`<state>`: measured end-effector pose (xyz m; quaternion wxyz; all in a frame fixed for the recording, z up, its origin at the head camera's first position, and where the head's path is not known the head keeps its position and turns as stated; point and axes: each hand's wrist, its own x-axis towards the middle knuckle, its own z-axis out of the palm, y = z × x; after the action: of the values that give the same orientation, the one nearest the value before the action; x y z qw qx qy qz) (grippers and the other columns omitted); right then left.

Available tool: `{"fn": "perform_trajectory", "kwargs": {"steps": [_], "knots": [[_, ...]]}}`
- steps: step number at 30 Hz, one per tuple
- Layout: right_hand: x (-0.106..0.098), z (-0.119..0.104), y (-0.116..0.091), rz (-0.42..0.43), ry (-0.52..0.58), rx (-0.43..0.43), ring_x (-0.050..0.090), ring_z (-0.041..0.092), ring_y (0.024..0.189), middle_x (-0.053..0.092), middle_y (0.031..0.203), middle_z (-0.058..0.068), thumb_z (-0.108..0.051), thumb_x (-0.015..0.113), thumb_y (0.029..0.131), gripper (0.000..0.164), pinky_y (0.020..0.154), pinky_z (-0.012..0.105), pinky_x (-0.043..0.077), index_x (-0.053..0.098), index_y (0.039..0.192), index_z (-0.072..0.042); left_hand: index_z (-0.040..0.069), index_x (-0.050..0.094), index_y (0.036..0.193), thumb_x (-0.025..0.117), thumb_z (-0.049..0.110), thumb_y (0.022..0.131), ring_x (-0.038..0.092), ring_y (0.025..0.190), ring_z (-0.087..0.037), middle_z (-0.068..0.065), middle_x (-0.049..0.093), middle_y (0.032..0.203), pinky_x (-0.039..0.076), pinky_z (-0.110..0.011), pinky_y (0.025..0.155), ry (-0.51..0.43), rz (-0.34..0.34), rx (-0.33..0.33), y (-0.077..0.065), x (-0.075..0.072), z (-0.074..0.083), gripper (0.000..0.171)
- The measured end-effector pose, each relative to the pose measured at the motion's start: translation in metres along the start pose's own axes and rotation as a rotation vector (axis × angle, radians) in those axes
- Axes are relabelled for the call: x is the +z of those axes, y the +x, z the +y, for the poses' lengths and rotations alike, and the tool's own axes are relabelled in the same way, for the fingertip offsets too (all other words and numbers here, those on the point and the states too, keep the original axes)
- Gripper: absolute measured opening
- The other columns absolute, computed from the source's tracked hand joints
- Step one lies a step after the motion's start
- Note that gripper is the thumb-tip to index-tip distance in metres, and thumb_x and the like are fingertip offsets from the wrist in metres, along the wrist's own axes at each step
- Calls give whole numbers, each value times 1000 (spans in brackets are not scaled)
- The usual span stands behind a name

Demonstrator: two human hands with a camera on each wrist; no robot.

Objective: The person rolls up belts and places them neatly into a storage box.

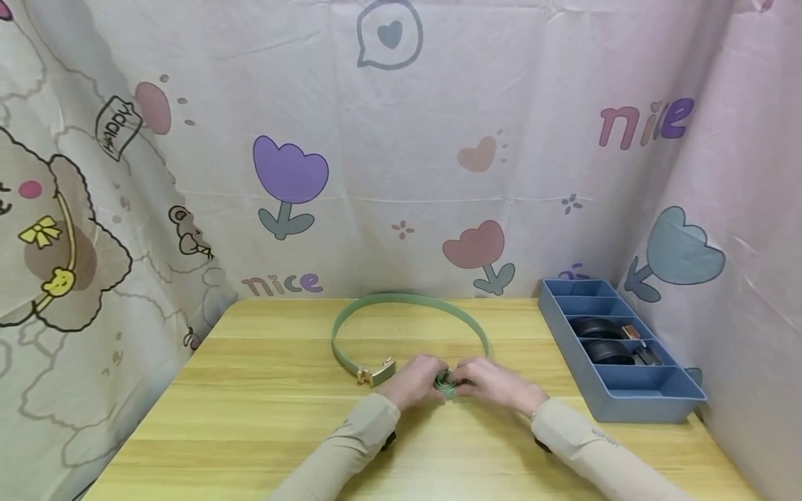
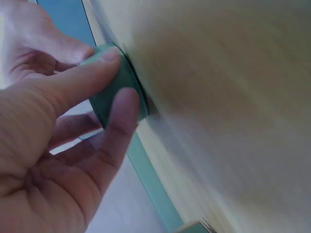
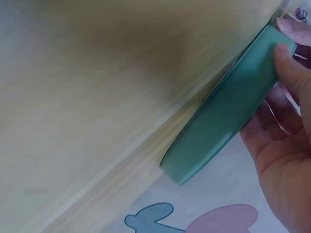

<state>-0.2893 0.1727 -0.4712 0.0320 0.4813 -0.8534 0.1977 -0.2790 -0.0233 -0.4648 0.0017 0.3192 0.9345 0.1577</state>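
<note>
A green belt [image 1: 410, 299] stands on its edge on the wooden table in a wide loop, one end rolled into a small coil [image 1: 445, 383]. Its gold buckle [image 1: 377, 374] lies just left of my left hand [image 1: 415, 381]. Thumb and fingers of that left hand [image 2: 63, 141] grip the rolled coil [image 2: 114, 80] from the left. From the other side my right hand [image 1: 495, 384] pinches the coil. In the right wrist view, the right hand [image 3: 286, 150] has its thumb against the strap [image 3: 228, 107], which curves away. The fingers behind the coil are partly hidden.
On the right of the table [image 1: 250, 438] stands a blue compartment tray [image 1: 648, 410]. Two rolled black belts [image 1: 608, 352] with metal buckles lie in its middle compartments. A printed curtain [image 1: 388, 139] hangs behind the table and along both sides.
</note>
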Motion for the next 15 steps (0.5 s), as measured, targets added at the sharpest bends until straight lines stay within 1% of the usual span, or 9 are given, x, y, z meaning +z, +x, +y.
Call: {"fn": "perform_trajectory", "kwargs": {"steps": [4, 7, 9, 13, 14, 15], "knots": [[0, 0, 0, 2, -6, -13, 57, -4, 76, 69, 86, -12, -19, 70, 89, 4, 70, 15, 49, 74, 91, -20, 14, 62, 79, 85, 27, 76, 43, 58, -3, 9, 54, 68, 37, -17, 51, 17, 18, -18, 0, 3, 6, 26], [0, 0, 0, -1, -2, -29, 55, -4, 73, 68, 83, -13, -17, 69, 90, 4, 67, 14, 47, 71, 88, -20, 16, 62, 79, 83, 26, 77, 44, 57, -2, 10, 55, 68, 38, -16, 51, -5, 22, -16, 1, 3, 7, 23], [0, 1, -2, -4, 3, -28, 57, -4, 77, 69, 88, -12, -16, 69, 90, 6, 70, 14, 49, 72, 94, -20, 16, 64, 81, 84, 22, 76, 47, 61, -1, 10, 59, 72, 40, -16, 56, -21, 20, 15, 2, 2, 5, 21], [2, 3, -6, -6, -10, -28, 63, -1, 89, 72, 100, -9, -16, 71, 89, 18, 79, 16, 52, 73, 106, -18, 19, 68, 89, 86, 18, 73, 52, 70, 0, 11, 66, 83, 42, -15, 64, -43, -6, 87, 1, 1, 0, 24], [3, 3, -7, -3, -29, -31, 64, -2, 91, 72, 101, -9, -16, 71, 88, 20, 80, 16, 52, 73, 107, -18, 19, 68, 91, 86, 17, 73, 52, 72, 0, 12, 67, 84, 42, -15, 65, -44, -15, 98, 1, 1, -1, 25], [4, 3, -7, 2, -50, -41, 64, -2, 88, 73, 98, -9, -16, 72, 87, 17, 78, 16, 52, 73, 104, -18, 19, 68, 91, 85, 17, 74, 51, 71, 0, 12, 66, 84, 42, -15, 64, -46, -21, 99, 0, 2, -1, 24]]}}
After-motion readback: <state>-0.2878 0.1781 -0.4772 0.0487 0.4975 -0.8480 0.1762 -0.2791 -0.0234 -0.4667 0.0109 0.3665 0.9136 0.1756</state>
